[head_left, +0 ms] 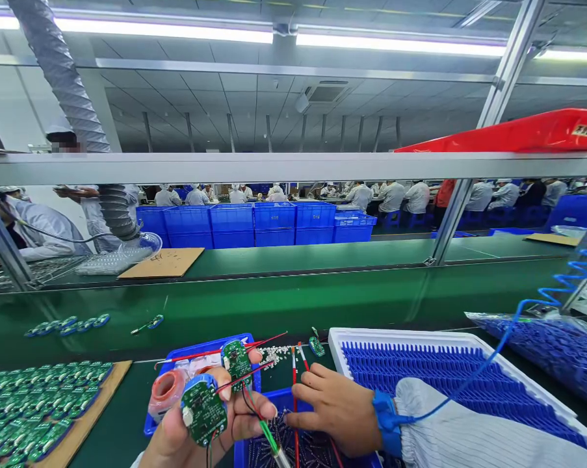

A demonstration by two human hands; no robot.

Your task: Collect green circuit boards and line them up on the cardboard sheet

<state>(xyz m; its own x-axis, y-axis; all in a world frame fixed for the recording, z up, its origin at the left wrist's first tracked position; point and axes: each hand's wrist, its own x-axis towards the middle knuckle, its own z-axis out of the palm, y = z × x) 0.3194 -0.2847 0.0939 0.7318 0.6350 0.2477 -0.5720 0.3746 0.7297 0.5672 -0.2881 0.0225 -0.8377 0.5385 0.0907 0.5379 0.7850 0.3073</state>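
Note:
My left hand (pixel 225 419) is closed on two round green circuit boards with blue edges, one nearer (pixel 204 411) and one farther (pixel 236 361). Thin red and black wires trail from both. A green rod with a silver collar (pixel 273 442) slants below my fingers; I cannot tell whether the hand grips it. Fingers apart and slightly bent, my right hand (pixel 339 406) is over a blue bin (pixel 240 452) of small dark parts. Slim red sticks (pixel 294 383) run beside and under its fingers. A blue wrist strap (pixel 388 422) circles that wrist.
Rows of circuit boards (pixel 39 403) lie at left. A blue tray (pixel 151 424) holds a red-orange tape roll (pixel 165 389). Small white pieces (pixel 273 355) lie behind. A white foam tray (pixel 339 344) with blue parts stands at right, crossed by a coiled blue cord (pixel 498 348).

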